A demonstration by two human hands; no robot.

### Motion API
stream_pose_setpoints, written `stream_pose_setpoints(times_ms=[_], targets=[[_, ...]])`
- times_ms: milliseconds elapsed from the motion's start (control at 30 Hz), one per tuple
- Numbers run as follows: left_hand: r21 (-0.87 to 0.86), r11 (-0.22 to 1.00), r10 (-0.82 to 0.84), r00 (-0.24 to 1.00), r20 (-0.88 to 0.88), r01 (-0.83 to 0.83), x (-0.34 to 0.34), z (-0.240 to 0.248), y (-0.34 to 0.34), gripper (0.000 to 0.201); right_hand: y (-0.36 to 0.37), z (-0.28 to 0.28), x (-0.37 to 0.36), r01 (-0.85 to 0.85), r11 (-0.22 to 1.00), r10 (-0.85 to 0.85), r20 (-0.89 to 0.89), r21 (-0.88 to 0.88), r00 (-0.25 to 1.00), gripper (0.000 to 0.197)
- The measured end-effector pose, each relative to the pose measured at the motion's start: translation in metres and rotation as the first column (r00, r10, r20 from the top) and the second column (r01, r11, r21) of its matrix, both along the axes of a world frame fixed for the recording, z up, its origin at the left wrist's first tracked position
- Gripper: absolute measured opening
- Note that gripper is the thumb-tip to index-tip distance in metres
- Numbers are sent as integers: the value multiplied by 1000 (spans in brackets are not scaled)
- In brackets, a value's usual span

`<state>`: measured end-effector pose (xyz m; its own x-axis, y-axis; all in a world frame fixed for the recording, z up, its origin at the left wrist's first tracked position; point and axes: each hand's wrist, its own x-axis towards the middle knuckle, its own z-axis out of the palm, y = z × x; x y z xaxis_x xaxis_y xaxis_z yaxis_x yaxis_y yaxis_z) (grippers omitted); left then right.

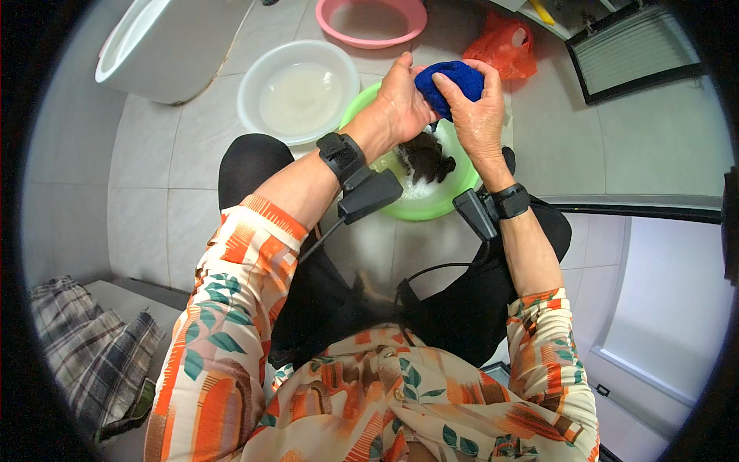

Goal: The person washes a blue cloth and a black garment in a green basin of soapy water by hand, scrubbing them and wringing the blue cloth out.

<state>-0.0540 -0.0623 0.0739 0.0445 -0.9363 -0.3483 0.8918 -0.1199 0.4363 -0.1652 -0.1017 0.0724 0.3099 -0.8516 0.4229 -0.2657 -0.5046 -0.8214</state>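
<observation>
grips a bunched blue cloth point(454, 82) in the right hand point(475, 115), with thumb pressed in front and fingers wrapped behind, above a green basin point(429, 212) of suds and dark cloth point(428, 157). steadies the left hand point(403, 102) against its left side, with thumb raised and fingers partly hidden; cannot tell how far closed. has a white basin point(248, 104) of cloudy water just beside, a pink basin point(369, 41) beyond.
</observation>
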Motion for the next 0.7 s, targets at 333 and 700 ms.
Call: stream_pose_setpoints(times_ms=[333,700], targets=[[-72,946,-300,937,182,317,5,7,5,60,-26,14,-3,-274,941,155,469,197,869,31],[106,926,-368,800,474,363,20,11,12,51,-61,-2,-14,-416,759,-109,728,501,677,22]])
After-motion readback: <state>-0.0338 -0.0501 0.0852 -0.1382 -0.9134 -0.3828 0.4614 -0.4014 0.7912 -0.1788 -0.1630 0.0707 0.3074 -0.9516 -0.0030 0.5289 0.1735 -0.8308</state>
